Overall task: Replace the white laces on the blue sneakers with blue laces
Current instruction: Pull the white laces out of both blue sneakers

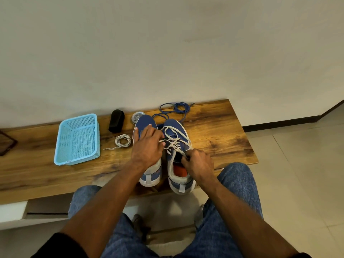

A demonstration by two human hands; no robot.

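The right sneaker [177, 146], on the bench [223, 135] beside the left sneaker [144, 123], is still threaded with the white lace [175, 140]. The lace is pinched by the right hand [197, 162] near the tongue, while the left sneaker is pressed by the left hand [147, 146], fingers fairly straight. The lace is best drawn out one eyelet at a time.

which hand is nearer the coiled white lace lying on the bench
Left. The left hand rests on the left sneaker, just right of the coiled white lace. The right hand is farther right, pinching the right sneaker's lace.

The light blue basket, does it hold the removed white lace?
No, the light blue basket looks empty; the loose white lace lies coiled on the wooden bench beside it.
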